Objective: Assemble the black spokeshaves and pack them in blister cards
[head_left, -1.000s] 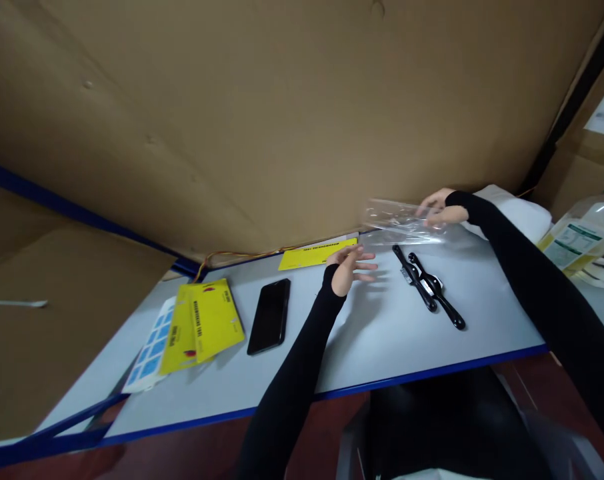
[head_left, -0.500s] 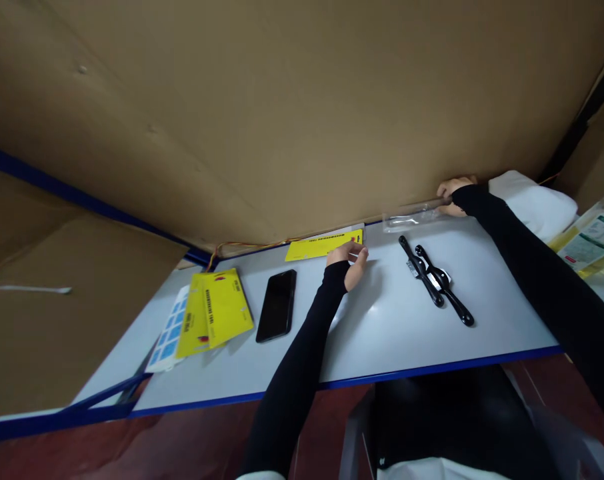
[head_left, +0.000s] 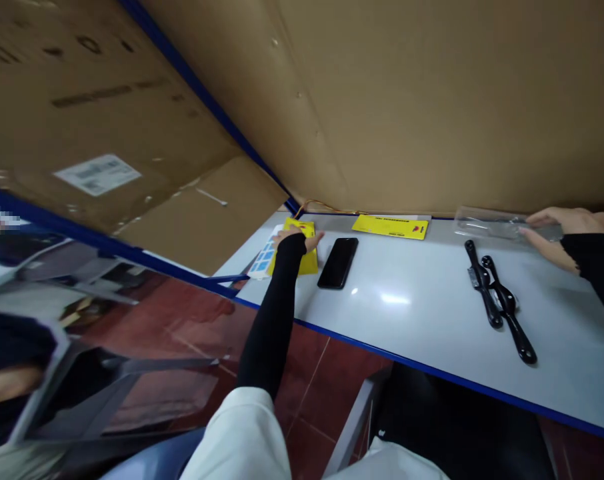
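Observation:
My left hand [head_left: 297, 239] reaches over the yellow cards [head_left: 309, 263] at the table's left end. Its thumb and fingers are spread; whether it presses on the cards I cannot tell. At the far right, my right hand [head_left: 572, 230] pinches the end of a clear plastic sleeve [head_left: 487, 223] between thumb and fingers, near the back edge. Two black spokeshaves [head_left: 483, 283] lie side by side in front of the sleeve. A black phone [head_left: 338, 263] lies right of my left hand.
Another yellow card [head_left: 389, 225] lies along the back of the white table [head_left: 407, 333]. A sheet with blue squares [head_left: 263, 260] is beside the yellow cards. Cardboard walls [head_left: 432, 100] rise behind and left. Part of another person [head_left: 12, 383] shows at lower left.
My left hand has moved left, from beside the back yellow card to over the left yellow cards. My right hand still has the plastic sleeve. The view has swung left.

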### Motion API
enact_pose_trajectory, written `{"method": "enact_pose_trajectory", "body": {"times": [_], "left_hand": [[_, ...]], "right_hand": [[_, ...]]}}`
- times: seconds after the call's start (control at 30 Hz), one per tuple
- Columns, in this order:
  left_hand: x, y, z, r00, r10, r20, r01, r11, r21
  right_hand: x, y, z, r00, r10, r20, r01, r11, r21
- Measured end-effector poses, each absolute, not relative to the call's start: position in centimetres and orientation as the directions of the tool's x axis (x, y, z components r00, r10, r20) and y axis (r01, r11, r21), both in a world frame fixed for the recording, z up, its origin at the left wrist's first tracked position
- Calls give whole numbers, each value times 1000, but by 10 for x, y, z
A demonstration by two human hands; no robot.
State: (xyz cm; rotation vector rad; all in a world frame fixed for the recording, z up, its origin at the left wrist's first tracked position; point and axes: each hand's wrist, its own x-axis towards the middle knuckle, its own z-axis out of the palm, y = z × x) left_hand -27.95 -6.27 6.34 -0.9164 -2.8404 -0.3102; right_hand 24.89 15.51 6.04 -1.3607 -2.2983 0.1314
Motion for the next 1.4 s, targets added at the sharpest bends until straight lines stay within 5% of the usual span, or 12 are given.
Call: {"method": "enact_pose_trajectory", "body": {"times": [0.27,0.5,0.6,0.7,0.8,0.9,1.13,1.2,1.27,1.4], "left_hand": [[-299,-87,33,-861,503,81,507,860,49],[-298,-70,66,-846,530,49,532,844,66],[-280,-66,91,-812,575,103,584,805,104],[-231,-57,112,-669,714,207,734,590,337],[-153,-41,116,-150,970,192,818,13,575],[-80,-23,104,264,950,167,728,-310,612],[-69,3,67,-122,869,480,745,-239,623],[-77,3,59,-275,816,509,641,-239,729],[-70,1,50,-347,849,398,351,-276,895],[-32,-3,31,-75,996,55,-201,-69,977]], "right_hand": [[237,124,51,-439,783,441,653,615,-442],[226,107,54,-513,758,403,682,645,-345],[212,92,53,-501,760,413,642,647,-412],[192,66,59,-444,848,291,523,509,-684],[179,44,68,-407,913,27,271,149,-951],[181,38,73,-507,850,-141,35,-143,-989],[198,50,60,-380,923,-56,-232,-154,-960],[190,47,57,-283,958,-38,-311,-129,-942],[179,41,54,-198,979,-39,-381,-113,-918],[166,26,49,-300,954,-19,-363,-132,-923]]}}
